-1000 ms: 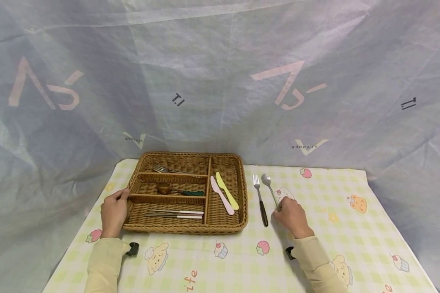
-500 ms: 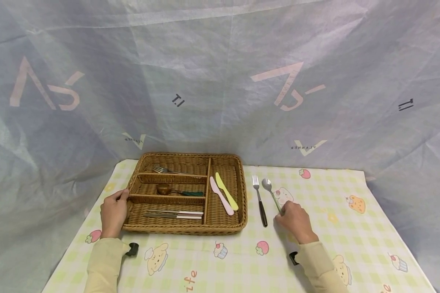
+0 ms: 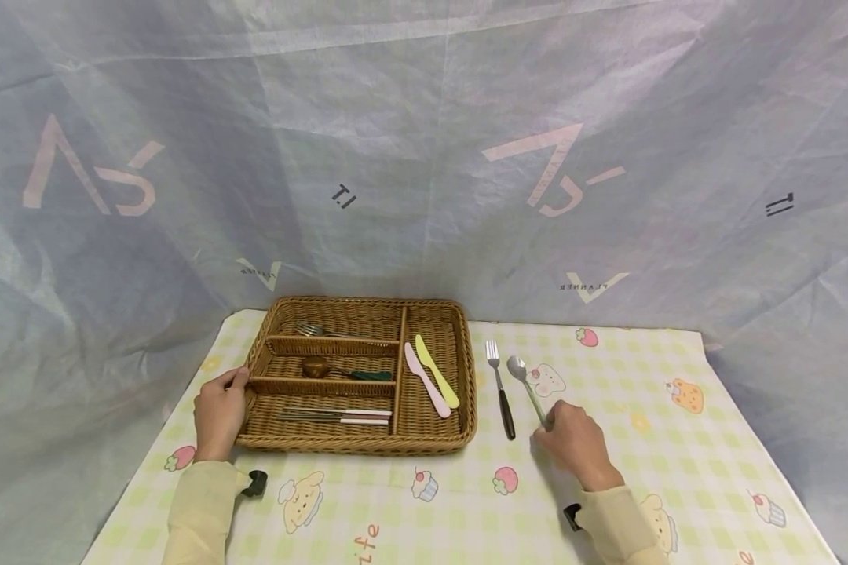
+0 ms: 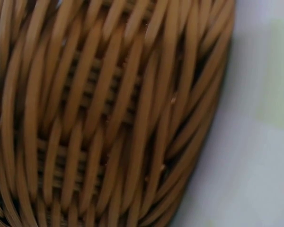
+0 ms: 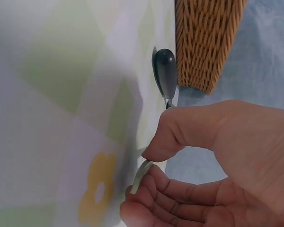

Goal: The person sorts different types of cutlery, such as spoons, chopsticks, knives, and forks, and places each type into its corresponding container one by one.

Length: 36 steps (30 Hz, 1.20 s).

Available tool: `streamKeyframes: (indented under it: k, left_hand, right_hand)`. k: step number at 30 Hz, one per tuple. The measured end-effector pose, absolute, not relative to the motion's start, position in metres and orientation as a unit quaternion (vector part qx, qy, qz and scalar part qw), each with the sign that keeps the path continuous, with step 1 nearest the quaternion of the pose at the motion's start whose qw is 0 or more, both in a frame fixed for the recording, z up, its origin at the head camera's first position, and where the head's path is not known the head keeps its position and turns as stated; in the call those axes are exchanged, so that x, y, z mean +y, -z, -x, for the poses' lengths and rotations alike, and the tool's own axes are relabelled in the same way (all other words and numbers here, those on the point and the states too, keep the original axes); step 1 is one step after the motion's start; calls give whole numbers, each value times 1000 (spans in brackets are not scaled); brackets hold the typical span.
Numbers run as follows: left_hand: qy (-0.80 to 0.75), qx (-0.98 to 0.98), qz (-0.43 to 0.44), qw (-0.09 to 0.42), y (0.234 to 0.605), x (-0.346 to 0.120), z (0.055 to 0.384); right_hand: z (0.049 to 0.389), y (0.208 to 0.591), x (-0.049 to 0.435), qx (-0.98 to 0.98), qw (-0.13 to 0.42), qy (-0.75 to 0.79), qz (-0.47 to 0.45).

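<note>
My right hand (image 3: 572,439) pinches the light green handle of a metal spoon (image 3: 517,367) between thumb and fingers. In the right wrist view the handle's end (image 5: 141,177) pokes out below the thumb. Just left of the spoon lies a fork (image 3: 500,386) with a black handle. My left hand (image 3: 219,414) holds the left rim of a brown wicker cutlery basket (image 3: 353,447); most of its fingers are hidden. Woven cane (image 4: 109,94) fills most of the left wrist view.
The basket's compartments hold a metal fork (image 3: 311,329), a brown spoon with a green handle (image 3: 316,366), white-ended chopsticks (image 3: 363,421), and a pink knife (image 3: 427,380) beside a yellow knife (image 3: 438,373). A checked tablecloth (image 3: 424,526) lies underneath, with a grey curtain (image 3: 424,157) behind.
My right hand has moved toward me and slightly right, drawing the spoon along with it. My left hand stays at the basket's rim, and the black-handled fork lies where it was.
</note>
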<state>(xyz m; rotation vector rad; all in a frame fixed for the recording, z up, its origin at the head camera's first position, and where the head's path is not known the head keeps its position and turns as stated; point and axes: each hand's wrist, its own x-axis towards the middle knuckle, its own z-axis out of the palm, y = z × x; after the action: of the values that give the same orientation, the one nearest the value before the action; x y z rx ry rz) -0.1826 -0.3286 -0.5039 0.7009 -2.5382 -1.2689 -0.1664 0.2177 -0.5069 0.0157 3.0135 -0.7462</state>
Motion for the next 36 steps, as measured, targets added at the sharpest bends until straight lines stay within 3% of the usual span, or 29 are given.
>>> streamKeyframes:
  k: [36]
  left_hand:
    - [438, -862, -232, 108, 503, -329, 182]
  right_hand:
    - [114, 496, 233, 950, 59, 307, -8]
